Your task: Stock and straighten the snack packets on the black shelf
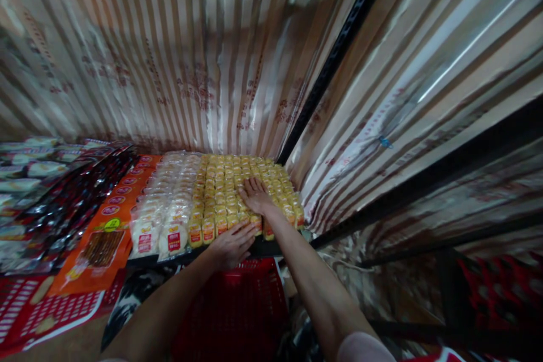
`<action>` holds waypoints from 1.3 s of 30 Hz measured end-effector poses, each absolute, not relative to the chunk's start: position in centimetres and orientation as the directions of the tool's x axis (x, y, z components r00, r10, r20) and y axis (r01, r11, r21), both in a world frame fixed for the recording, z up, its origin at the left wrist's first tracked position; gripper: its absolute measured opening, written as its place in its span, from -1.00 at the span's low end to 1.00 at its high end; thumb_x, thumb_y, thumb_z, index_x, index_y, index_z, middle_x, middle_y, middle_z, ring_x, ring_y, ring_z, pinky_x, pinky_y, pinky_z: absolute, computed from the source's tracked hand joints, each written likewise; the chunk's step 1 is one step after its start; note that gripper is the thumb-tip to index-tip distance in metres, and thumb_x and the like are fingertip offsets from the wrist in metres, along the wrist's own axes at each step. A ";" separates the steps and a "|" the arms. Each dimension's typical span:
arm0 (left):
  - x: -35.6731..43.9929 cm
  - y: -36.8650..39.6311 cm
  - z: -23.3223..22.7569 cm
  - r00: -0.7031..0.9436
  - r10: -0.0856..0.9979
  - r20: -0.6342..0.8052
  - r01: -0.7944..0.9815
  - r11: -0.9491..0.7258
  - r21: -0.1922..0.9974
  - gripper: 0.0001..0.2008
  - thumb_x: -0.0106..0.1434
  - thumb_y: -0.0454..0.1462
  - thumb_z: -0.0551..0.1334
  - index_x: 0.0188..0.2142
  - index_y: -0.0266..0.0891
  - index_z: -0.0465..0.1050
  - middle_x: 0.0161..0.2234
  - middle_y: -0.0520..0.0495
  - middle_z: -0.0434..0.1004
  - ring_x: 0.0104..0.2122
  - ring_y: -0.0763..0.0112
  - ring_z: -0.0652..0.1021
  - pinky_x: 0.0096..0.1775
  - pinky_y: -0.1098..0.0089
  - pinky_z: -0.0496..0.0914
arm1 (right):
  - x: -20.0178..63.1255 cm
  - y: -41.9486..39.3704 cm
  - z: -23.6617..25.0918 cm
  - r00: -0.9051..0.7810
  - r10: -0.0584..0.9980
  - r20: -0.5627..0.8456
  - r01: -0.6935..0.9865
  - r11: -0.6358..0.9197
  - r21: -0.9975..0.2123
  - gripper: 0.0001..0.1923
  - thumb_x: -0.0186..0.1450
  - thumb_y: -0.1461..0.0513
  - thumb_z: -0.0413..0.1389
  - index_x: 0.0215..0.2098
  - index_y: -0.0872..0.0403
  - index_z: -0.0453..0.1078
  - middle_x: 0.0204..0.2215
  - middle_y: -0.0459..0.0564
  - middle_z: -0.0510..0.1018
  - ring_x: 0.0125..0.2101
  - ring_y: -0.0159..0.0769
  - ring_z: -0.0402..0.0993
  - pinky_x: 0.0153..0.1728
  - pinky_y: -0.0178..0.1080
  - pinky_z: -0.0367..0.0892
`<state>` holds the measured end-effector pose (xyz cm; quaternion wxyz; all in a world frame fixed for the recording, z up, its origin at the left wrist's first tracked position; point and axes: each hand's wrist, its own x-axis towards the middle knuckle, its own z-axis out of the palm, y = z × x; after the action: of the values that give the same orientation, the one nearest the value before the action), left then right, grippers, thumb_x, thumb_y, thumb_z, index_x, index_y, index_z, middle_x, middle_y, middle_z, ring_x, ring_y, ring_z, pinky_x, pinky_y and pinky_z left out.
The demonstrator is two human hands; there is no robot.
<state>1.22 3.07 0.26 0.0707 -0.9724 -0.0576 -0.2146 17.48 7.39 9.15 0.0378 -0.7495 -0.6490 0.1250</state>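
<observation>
Rows of small yellow snack packets [220,184] are packed tightly in the corner of a black shelf [268,248]. My right hand [255,196] lies on top of them, palm down and fingers stretched out. Lower down, my left hand [232,245] rests against the front row of packets, its fingers extended along their edge. Neither hand visibly grips a packet. Just left of the yellow rows stand clear packets of white round crackers [173,237] with red labels. Beside those, an orange packet of brown sticks [102,246] leans forward over the shelf front.
Dark shiny packets [80,198] and pale wrapped packets [42,168] fill the left side. Below the shelf is a red basket [237,308]; another red basket [25,305] stands lower left. Striped sheeting [237,56] hangs behind a black post [335,62]. Red packets [500,288] sit at right.
</observation>
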 end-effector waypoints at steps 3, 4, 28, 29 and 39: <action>1.1 2.9 0.6 0.908 0.093 0.410 0.156 -0.980 -0.124 -0.56 0.32 -0.16 0.00 0.08 -0.41 0.28 0.23 -0.22 0.13 0.27 0.22 0.01 0.26 0.17 -0.07 | 17.6 6.8 10.3 0.138 0.987 0.085 0.946 -0.105 -0.306 -0.34 0.37 -0.02 -0.37 0.28 0.22 -0.01 0.29 0.12 0.00 0.30 -0.19 -0.25 0.24 -0.07 -0.24; 1.0 2.9 0.7 0.911 0.088 0.403 0.153 -0.980 -0.131 -0.56 0.33 -0.16 -0.01 0.07 -0.41 0.29 0.22 -0.22 0.15 0.27 0.23 0.01 0.26 0.18 -0.09 | 17.5 6.3 10.8 0.157 0.969 0.190 0.933 -0.083 -0.350 -0.35 0.38 0.00 -0.36 0.24 0.24 0.06 0.26 0.16 0.08 0.28 -0.21 -0.17 0.23 -0.09 -0.17; -1.3 0.0 0.5 0.865 0.161 0.475 0.205 -0.978 -0.041 -0.64 0.32 -0.31 -0.01 0.06 -0.33 0.32 0.23 -0.13 0.14 0.25 0.29 0.10 0.20 0.22 0.04 | 16.7 -6.7 -0.9 0.376 0.756 0.536 0.859 -0.067 -0.508 -0.63 0.29 0.27 -0.17 0.00 0.13 0.30 -0.14 0.14 0.43 -0.09 -0.21 0.35 -0.02 -0.08 0.32; -1.8 -0.8 0.5 0.856 0.174 0.487 0.207 -0.978 -0.015 -0.65 0.31 -0.33 0.00 0.06 -0.32 0.32 0.23 -0.13 0.14 0.25 0.28 0.10 0.19 0.23 0.07 | 16.7 -6.8 -1.0 0.369 0.761 0.533 0.863 -0.067 -0.502 -0.61 0.29 0.27 -0.18 0.02 0.13 0.29 -0.12 0.14 0.42 -0.08 -0.21 0.35 -0.01 -0.08 0.31; -12.0 -4.4 0.8 0.569 0.647 0.507 0.562 -0.757 0.335 -0.56 0.09 -0.49 0.04 -0.02 -0.34 0.37 0.24 -0.27 0.08 0.24 0.10 0.06 0.14 0.04 0.17 | 13.1 -8.1 -0.9 0.399 0.729 0.556 0.850 -0.066 -0.523 -0.58 0.25 0.22 -0.14 0.01 0.13 0.35 -0.08 0.17 0.40 -0.05 -0.16 0.34 0.01 -0.03 0.30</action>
<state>-12.04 -4.37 0.84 -0.0680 -0.8832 -0.3422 -0.3135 13.11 -8.09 -0.89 0.4144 -0.7264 -0.5434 -0.0728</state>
